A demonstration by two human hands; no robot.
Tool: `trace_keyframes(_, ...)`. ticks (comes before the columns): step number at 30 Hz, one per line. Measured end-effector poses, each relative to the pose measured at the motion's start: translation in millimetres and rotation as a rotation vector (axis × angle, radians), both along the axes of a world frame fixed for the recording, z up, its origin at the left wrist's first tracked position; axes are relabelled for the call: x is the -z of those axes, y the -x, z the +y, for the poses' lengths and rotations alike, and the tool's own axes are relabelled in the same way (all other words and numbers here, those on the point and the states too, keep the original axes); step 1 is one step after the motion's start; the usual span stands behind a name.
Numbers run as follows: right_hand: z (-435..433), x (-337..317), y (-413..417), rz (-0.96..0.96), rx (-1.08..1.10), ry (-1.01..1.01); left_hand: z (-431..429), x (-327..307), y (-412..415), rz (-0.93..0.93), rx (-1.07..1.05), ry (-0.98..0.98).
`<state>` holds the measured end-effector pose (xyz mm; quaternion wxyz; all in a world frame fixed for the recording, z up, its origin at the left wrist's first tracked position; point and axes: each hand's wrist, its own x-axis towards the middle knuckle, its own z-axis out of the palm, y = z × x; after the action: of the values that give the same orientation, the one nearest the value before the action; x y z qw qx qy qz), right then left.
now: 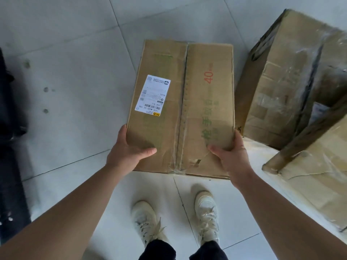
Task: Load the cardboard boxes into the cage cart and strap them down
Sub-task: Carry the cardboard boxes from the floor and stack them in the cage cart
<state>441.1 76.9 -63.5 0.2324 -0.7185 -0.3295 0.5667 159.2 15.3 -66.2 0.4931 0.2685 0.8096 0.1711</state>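
A flat brown cardboard box (180, 102) with a white shipping label, a red "40" and green print fills the middle of the head view. My left hand (129, 149) grips its near left corner, thumb lying across the top face. My right hand (229, 152) grips the near right corner the same way, thumb on top. The fingers of both hands are hidden under the box's sides. I cannot tell if the box rests on the floor or is lifted. No cage cart is in view.
A large taped cardboard box (293, 81) stands at the right, and another taped box (317, 175) lies nearer at the lower right. A dark object (9, 128) runs along the left edge. My white shoes (148, 222) stand on the pale tiled floor (75, 91).
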Motion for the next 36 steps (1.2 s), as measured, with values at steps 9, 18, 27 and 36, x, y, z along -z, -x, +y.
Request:
trace_keyframes(9, 39.4, -162.6, 44.5, -0.036, -0.254, -0.146, -19.2, -167.8, 24.1, -0.019, -0.212, -0.17)
trace_keyframes(18, 41.9, -359.6, 99.1, -0.043, -0.62, -0.348, -93.5, -354.6, 21.7, 0.054, -0.561, -0.341)
trace_keyframes(27, -23.7, -530.9, 134.1, 0.048, -1.043, -0.493, -218.5, -508.0, -30.0, 0.206, -0.943, -0.462)
trace_keyframes(36, -155.5, -647.1, 172.3, 0.268, -1.35, -0.566, -374.5, -633.2, -86.6, 0.383, -1.266, -0.549)
